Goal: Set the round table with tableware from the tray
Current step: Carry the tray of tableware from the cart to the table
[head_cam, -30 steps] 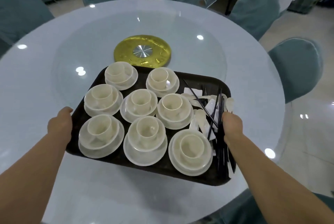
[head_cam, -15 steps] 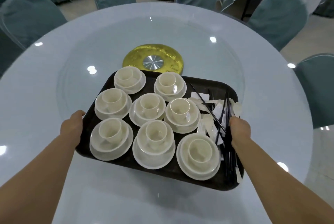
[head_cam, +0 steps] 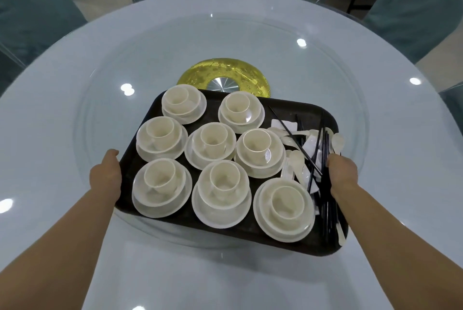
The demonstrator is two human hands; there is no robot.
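A dark brown tray [head_cam: 295, 109] is over the near part of the round table [head_cam: 50, 109]; whether it rests on the glass I cannot tell. It carries several cream sets, each a cup in a bowl on a saucer, such as the middle one [head_cam: 211, 144]. Black chopsticks [head_cam: 323, 149] and white spoons [head_cam: 293, 159] lie piled along its right side. My left hand [head_cam: 106, 172] grips the tray's left edge. My right hand [head_cam: 342, 172] grips the right edge, over the chopsticks. The fingers of both hands are hidden under the tray.
A glass turntable [head_cam: 325, 71] covers the table's middle, with a gold hub [head_cam: 223, 81] just beyond the tray. Chairs in teal covers [head_cam: 32, 14] ring the table. Another covered chair [head_cam: 413, 9] stands at the back right.
The view has closed in on the table and the tray now sits further over the turntable, near the gold hub. Both hands keep their grip on the tray's edges.
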